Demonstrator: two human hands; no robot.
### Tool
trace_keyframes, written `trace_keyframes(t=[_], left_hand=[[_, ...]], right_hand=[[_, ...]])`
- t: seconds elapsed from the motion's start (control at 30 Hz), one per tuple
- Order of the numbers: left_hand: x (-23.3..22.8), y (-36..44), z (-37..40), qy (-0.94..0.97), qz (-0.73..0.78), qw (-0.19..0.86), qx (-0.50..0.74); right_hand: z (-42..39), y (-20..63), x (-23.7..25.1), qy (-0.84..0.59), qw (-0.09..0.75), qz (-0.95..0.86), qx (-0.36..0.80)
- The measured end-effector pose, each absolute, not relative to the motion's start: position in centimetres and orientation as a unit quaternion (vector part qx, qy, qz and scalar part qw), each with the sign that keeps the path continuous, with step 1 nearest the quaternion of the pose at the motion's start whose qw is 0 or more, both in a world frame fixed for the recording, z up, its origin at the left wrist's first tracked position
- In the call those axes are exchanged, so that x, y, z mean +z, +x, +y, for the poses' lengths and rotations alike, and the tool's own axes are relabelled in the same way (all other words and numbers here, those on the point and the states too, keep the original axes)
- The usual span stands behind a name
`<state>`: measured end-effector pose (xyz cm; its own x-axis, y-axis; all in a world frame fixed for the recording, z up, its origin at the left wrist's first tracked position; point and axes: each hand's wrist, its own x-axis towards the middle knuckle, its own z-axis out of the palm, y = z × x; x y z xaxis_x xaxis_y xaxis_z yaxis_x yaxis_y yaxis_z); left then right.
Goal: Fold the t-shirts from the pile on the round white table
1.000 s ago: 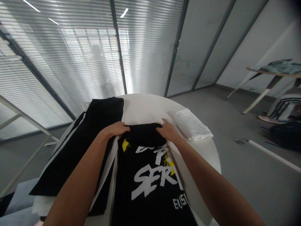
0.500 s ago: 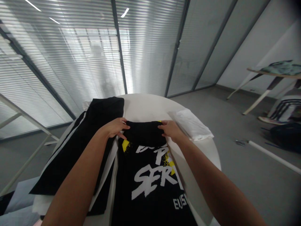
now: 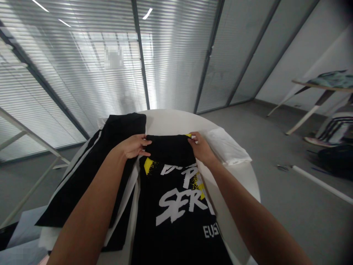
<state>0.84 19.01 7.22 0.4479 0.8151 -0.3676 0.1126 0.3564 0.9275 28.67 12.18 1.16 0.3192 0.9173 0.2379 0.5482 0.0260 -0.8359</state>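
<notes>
A black shirt (image 3: 176, 209) with white lettering and yellow patches lies on the round white table (image 3: 173, 121), its long side running toward me. Its far end is folded over toward me as a plain black band. My left hand (image 3: 135, 145) pinches the left corner of that fold between thumb and fingers. At the right corner, my right hand (image 3: 200, 147) grips the fold the same way, beside a bit of yellow. Black trousers (image 3: 116, 136) with a pale side stripe lie left of the shirt, partly behind my left forearm.
A folded white garment (image 3: 226, 145) lies at the table's right edge. Pale cloths (image 3: 24, 228) are at the lower left, near a white metal frame (image 3: 35, 138). A white pole (image 3: 320, 182) is low on the right, and another table (image 3: 322, 85) stands farther back.
Both hands have moved slightly away from me with the folded edge. The black band looks flatter and reaches farther up the table.
</notes>
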Motion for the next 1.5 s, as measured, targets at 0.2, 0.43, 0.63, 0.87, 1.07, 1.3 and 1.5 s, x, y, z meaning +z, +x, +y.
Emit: trace_keyframes(t=[0.2, 0.43, 0.63, 0.87, 1.07, 1.3, 1.5], left_hand=[[7.7, 1.1, 18.6, 0.497, 0.441, 0.687, 0.295], [6.9, 1.7, 18.6, 0.547, 0.355, 0.642, 0.404], [5.4, 2.1, 19.4, 0.582, 0.329, 0.584, 0.461], [5.1, 1.4, 19.8, 0.586, 0.327, 0.606, 0.428], [5.1, 1.0, 19.9, 0.595, 0.312, 0.617, 0.410], [5.2, 0.5, 19.9, 0.578, 0.271, 0.671, 0.377], [5.6, 0.4, 19.7, 0.583, 0.301, 0.670, 0.346]], right_hand=[[12.1, 28.4, 1.2, -0.638, 0.507, -0.518, 0.259], [12.2, 28.1, 1.7, -0.531, 0.624, -0.489, 0.298], [11.9, 28.2, 2.1, -0.453, 0.673, -0.447, 0.377], [11.8, 28.3, 2.2, -0.449, 0.659, -0.437, 0.417], [11.8, 28.6, 2.1, -0.457, 0.638, -0.444, 0.432], [11.7, 28.8, 2.0, -0.505, 0.585, -0.497, 0.394], [11.6, 28.6, 2.1, -0.545, 0.545, -0.527, 0.360]])
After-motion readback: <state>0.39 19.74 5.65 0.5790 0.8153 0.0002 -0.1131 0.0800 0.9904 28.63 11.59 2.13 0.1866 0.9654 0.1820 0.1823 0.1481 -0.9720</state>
